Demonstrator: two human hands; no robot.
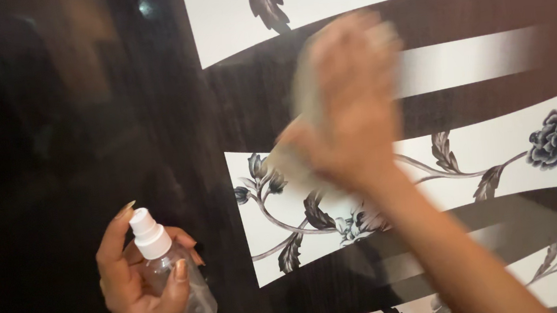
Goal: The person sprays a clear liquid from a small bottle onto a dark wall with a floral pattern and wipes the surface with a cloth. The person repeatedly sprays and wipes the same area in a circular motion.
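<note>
A glossy panel (74,127) fills the view, dark wood grain on the left, with white sections on the right printed with grey leaves, curling stems and one flower. The right hand (348,103), blurred, presses a pale cloth (304,107) flat against the panel's middle; its grip looks wrapped over the cloth, though blur hides the fingers. Lower left, the left hand (138,283) has its grip closed round one small clear plastic spray bottle (179,286) with a white nozzle, held upright just before the dark wood.
</note>
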